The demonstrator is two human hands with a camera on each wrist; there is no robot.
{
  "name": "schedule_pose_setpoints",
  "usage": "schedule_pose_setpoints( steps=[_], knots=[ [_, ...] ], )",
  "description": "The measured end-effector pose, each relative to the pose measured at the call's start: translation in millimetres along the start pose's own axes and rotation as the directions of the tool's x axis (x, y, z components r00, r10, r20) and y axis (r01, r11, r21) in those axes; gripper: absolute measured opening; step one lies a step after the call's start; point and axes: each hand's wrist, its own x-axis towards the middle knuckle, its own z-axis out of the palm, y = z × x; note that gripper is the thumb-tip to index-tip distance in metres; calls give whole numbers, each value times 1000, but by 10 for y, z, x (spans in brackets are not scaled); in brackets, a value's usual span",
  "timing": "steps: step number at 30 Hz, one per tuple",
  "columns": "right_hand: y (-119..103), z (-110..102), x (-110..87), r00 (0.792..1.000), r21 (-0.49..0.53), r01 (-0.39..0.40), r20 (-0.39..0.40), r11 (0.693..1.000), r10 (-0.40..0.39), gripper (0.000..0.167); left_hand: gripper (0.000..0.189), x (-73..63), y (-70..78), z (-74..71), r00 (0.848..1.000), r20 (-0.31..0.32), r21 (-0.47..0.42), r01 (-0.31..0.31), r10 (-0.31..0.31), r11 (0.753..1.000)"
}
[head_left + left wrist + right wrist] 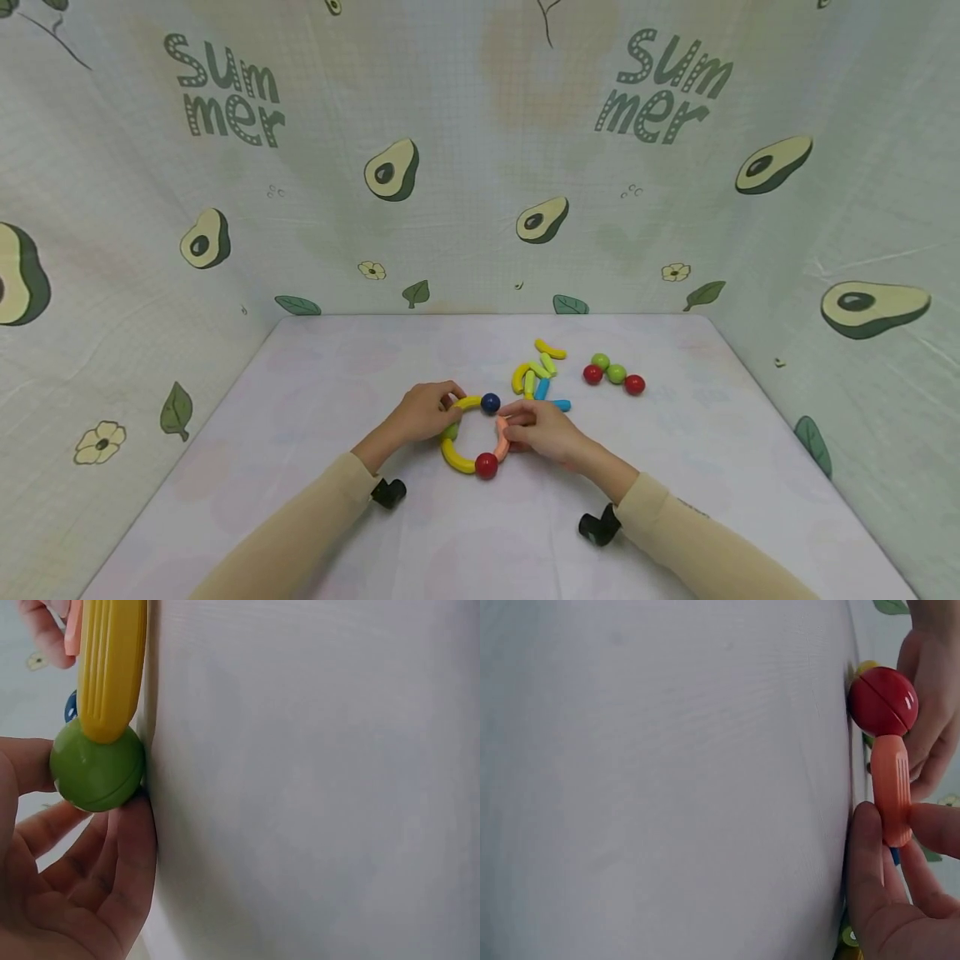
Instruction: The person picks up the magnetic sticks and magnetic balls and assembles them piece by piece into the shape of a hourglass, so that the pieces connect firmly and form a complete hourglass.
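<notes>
A ring of toy balls and curved sticks lies on the table in the head view. My left hand [427,411] pinches the green ball [97,765] at the ring's left side, thumb and fingers on either side of it. From that ball a lower yellow curved stick [456,458] runs to a red ball [486,466]. An upper yellow curved stick [469,402] meets a dark blue ball [491,403]. My right hand [551,433] grips the pink curved stick [890,784], one end of which touches the red ball. My right fingers partly hide its far end near the blue ball.
Behind my right hand lies a loose group of sticks: yellow curved ones [551,349], light green ones [548,364] and blue ones [542,389]. Farther right sit two green balls [617,373] and two red balls [634,384]. Printed cloth walls [465,250] surround the table.
</notes>
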Motion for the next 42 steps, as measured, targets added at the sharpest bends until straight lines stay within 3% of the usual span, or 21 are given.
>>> schedule_pose_setpoints(
  steps=[17, 24, 28, 32, 36, 42],
  knots=[
    [-42, 25, 113, 998, -93, -2, -61, 996, -3, 31, 32, -65, -104, -135, 990, 139, -53, -31, 38, 998],
    [-53, 33, 134, 998, -99, -23, -65, 995, 17, 30, 33, -51, -89, -124, 987, 155, -53, -23, 31, 998],
    [-31, 32, 142, 998, -103, -22, -66, 994, 16, 30, 36, -61, -110, -126, 988, 142, -31, -59, 63, 998],
    [-23, 38, 128, 998, -123, -2, -63, 992, -6, 31, 47, -120, -120, -146, 984, 142, -44, -98, 103, 994],
    [-27, 19, 76, 999, -150, 27, -35, 988, -32, 37, 66, -198, -135, -168, 974, 190, -89, -106, 121, 990],
    [4, -2, -7, 997, -293, 72, -18, 954, -80, 45, 82, -275, -201, -172, 962, 217, -129, -137, 163, 982]
  ],
)
